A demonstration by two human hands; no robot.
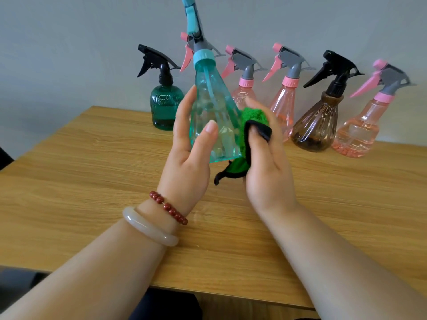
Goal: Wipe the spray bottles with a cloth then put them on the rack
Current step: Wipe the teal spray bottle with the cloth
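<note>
**Teal bottle held off the table, cloth against its side**

Obs. 1: The teal spray bottle [216, 100] is held upright with its base lifted clear of the wooden table [92, 181]. The top of its trigger head is cut off by the upper edge of the view.

Obs. 2: It is gripped by the left hand [187, 162]. The thumb is laid across the near face low down, and the fingers are wrapped round the far left side.

Obs. 3: A green cloth [253, 115] with a black border is pressed against the right flank of the teal spray bottle by the right hand [270, 172]. The cloth is bunched in the curled fingers, with the thumb tucked under a fold of the black border. A loose tail of cloth hangs just below the bottle's base.

Obs. 4: Six more bottles are stood on the table in a row behind the teal spray bottle.
- Behind and to its left is a dark green bottle [165, 109] with a black trigger.
- Directly behind is a first pink bottle [186, 57] (only the head and trigger are seen).
- Behind and to its right come a second pink bottle [245, 88], a third pink bottle [285, 105], a brown bottle [316, 125] with a black trigger, and, farthest off, a fourth pink bottle [360, 132].

Obs. 5: Below the teal spray bottle, a red bead bracelet [168, 207] and a pale bangle [147, 227] are worn on the left wrist
</note>
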